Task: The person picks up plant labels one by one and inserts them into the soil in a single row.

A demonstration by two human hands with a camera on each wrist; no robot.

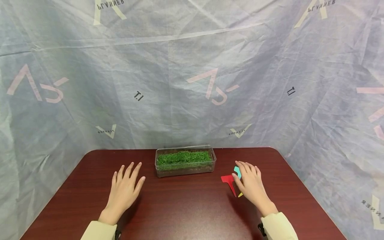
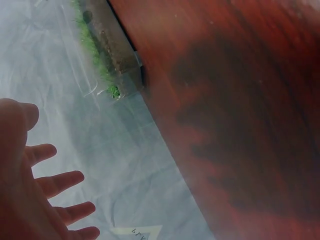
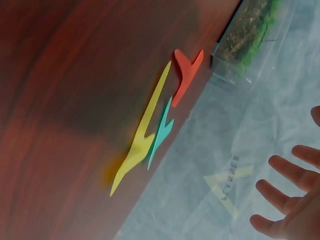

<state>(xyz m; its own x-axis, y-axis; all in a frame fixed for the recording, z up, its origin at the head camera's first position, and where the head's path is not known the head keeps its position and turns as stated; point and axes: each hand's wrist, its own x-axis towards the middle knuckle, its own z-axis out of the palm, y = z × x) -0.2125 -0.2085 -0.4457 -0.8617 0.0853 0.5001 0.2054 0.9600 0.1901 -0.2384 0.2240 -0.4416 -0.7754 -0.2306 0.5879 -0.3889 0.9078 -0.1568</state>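
Fingers (image 1: 129,171) of the left hand (image 1: 123,191) and right hand (image 1: 251,183) are spread, holding nothing; under the right, on the counter (image 1: 186,206), lie a red tag (image 3: 185,70), teal tag (image 3: 161,132) and yellow tag (image 3: 137,150); thin and close together, they could skid or lift in pairs if pinched carelessly; the clear box (image 1: 186,172), farther back, contains grass (image 1: 184,156) over brown matter (image 3: 242,32); a knock might shift it.

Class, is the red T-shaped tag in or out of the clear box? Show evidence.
Out: the red T-shaped tag lies on the table, with a gap between it and the clear box.
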